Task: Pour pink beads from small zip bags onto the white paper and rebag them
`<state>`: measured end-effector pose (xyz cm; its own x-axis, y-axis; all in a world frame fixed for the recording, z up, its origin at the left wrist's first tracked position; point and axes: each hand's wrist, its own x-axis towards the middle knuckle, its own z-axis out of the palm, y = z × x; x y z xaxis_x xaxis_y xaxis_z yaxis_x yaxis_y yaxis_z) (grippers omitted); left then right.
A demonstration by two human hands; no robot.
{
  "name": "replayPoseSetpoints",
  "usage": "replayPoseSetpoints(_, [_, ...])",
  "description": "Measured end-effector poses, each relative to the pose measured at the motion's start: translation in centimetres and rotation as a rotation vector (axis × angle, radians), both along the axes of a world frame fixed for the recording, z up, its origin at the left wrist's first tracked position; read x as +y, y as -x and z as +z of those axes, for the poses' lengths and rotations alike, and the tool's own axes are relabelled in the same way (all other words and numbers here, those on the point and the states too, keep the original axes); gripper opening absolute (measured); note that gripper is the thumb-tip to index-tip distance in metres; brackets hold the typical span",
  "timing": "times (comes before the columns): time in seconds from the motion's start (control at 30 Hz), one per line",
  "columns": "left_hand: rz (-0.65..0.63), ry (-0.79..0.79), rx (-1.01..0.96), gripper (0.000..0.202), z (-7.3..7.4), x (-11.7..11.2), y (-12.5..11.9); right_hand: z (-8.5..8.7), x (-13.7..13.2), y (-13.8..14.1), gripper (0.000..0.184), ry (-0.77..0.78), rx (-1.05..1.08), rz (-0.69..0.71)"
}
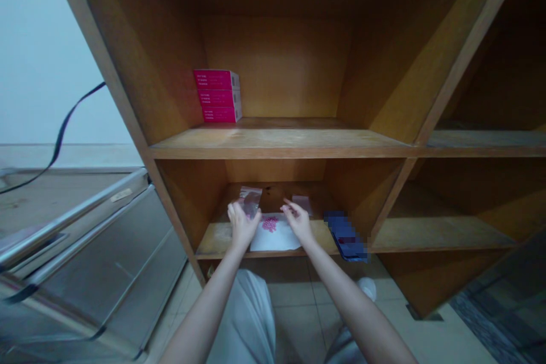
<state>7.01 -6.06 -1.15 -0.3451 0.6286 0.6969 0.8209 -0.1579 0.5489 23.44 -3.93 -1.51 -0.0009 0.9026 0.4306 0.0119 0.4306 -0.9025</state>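
Note:
My left hand [241, 226] is at the lower shelf, its thumb and fingers gripping the near end of a small clear plastic bag [251, 198]. Just right of it lies a white sheet of paper [281, 238] with a small heap of pink pieces [270, 224] on it, too small to name. Over the sheet's right side hovers my right hand [298, 223], fingers stretched and apart, with nothing visible in them. Behind that hand a second small clear bag [302, 203] rests on the shelf.
A dark blue item, partly blurred out, [346, 237] overhangs the shelf's front edge at right. Three pink boxes [217, 96] are stacked on the upper shelf [281, 139]. A metal-framed panel [106, 261] stands at left, near a dark strap [63, 128].

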Motion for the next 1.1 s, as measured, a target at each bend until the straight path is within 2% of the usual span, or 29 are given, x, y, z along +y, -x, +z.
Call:
replayPoseSetpoints(0.07, [0.047,0.096,0.072,0.047,-0.3,1.0,1.2,-2.1,0.4,-0.6,0.033,-0.043,-0.057,-0.112])
replayPoseSetpoints(0.17, [0.101,0.238,0.145,0.05,-1.1,2.5,2.3,-4.9,0.9,-1.3,0.029,-0.073,-0.115,-0.175])
replayPoseSetpoints(0.3, [0.198,0.361,0.228,0.055,-2.5,3.6,2.4,-6.7,1.0,-1.7,0.029,-0.044,-0.134,-0.185])
replayPoseSetpoints(0.43, [0.209,0.415,0.278,0.051,-3.4,4.0,2.1,-6.6,0.7,-1.8,0.028,-0.031,-0.143,-0.168])
replayPoseSetpoints(0.83, [0.243,0.559,0.297,0.059,-3.8,3.9,1.6,-6.3,0.5,-1.8,0.026,-0.033,-0.165,-0.162])
replayPoseSetpoints(1.0, [0.248,0.538,0.243,0.062,-3.4,3.5,1.2,-6.0,0.4,-1.9,0.026,-0.025,-0.162,-0.155])
replayPoseSetpoints(1.1, [0.255,0.397,0.153,0.058,-2.6,2.5,0.7,-5.9,0.4,-1.9,0.025,-0.038,-0.132,-0.179])
